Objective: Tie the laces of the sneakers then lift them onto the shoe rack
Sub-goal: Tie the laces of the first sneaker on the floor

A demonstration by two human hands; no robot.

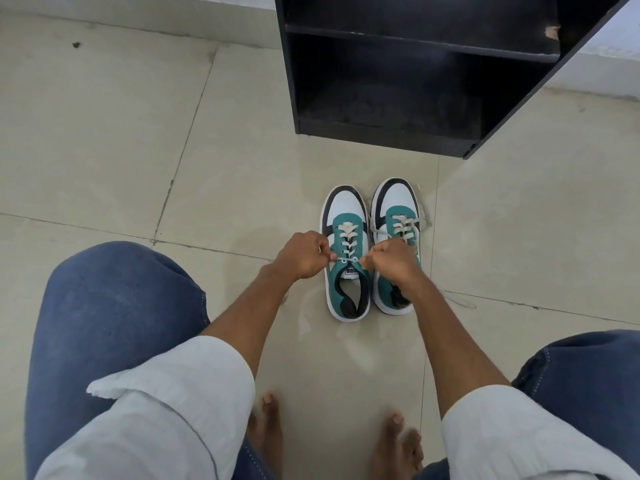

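Note:
Two teal, white and black sneakers stand side by side on the tiled floor, toes pointing away from me. My left hand and my right hand each pinch one end of the white lace at the top eyelets of the left sneaker, pulling it taut sideways. My right hand covers part of the right sneaker, whose loose laces trail onto the floor to its right. The black shoe rack stands just beyond the sneakers, its two visible shelves bare.
My knees in blue jeans frame the scene on both sides, and my bare feet rest on the tiles near the bottom. A pale wall base runs behind the rack.

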